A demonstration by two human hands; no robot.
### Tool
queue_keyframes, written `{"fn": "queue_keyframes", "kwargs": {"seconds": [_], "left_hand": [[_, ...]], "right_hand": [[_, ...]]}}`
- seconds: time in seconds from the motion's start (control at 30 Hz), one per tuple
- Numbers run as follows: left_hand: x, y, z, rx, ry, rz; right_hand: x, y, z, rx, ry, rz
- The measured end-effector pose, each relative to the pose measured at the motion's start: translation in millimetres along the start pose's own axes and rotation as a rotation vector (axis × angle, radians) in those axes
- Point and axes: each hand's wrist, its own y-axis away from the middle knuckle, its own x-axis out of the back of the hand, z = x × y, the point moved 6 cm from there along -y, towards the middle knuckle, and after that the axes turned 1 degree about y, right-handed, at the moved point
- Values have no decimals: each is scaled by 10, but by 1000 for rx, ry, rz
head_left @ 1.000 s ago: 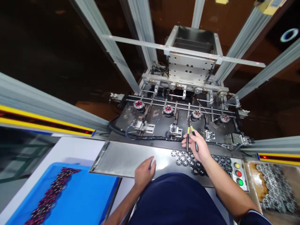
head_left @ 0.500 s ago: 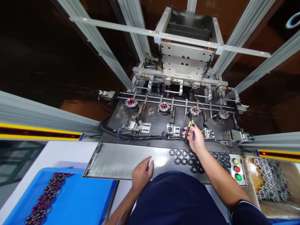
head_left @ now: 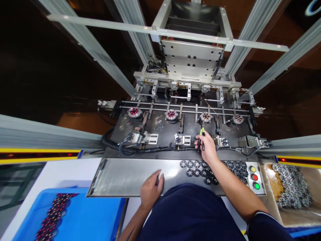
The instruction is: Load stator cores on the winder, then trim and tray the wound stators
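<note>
My right hand [head_left: 207, 147] is closed around a pair of pliers [head_left: 202, 138] with black and yellow-green handles. The jaws reach the lower edge of a round fixture [head_left: 206, 117] that carries a wheel-shaped part with copper-coloured spots. Whether the jaws grip anything is too small to tell. Low on the steel tray [head_left: 120, 174] rests my left hand [head_left: 151, 189], holding nothing, its thumb apart from loosely bent fingers. Several black spoked round parts [head_left: 197, 172] lie on that tray below my right hand and beside its forearm.
Two fixtures with red-marked parts [head_left: 171, 114] stand left; another fixture [head_left: 237, 119] stands right. A blue bin [head_left: 90, 214] holds a row of finished-looking discs. Buttons [head_left: 254, 177] sit at the tray's right end, beside a lined box [head_left: 301, 217] of metal rings. Yellow-framed light bars [head_left: 40, 155] flank the machine.
The pliers' handles have come closer together in my right hand. The camera view has shifted slightly. My left hand stays on the tray.
</note>
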Motion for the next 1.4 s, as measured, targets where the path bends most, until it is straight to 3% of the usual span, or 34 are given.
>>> {"fn": "queue_keyframes", "kwargs": {"seconds": [0.93, 1.1, 1.27, 1.33, 1.4], "left_hand": [[13, -8, -4, 20, -7, -55], [24, -14, 7, 20, -8, -54], [25, -25, 8, 9, -13, -40], [21, -21, 6, 4, -14, -33], [19, -17, 5, -3, -15, -25]], "right_hand": [[17, -65, 80, -23, -79, 10], [-87, 88, -5, -38, -101, -99], [-106, 640, -203, -171, 1, -500], [-29, 742, -277, -156, 21, -506], [48, 687, -303, -112, 3, -389]]}}
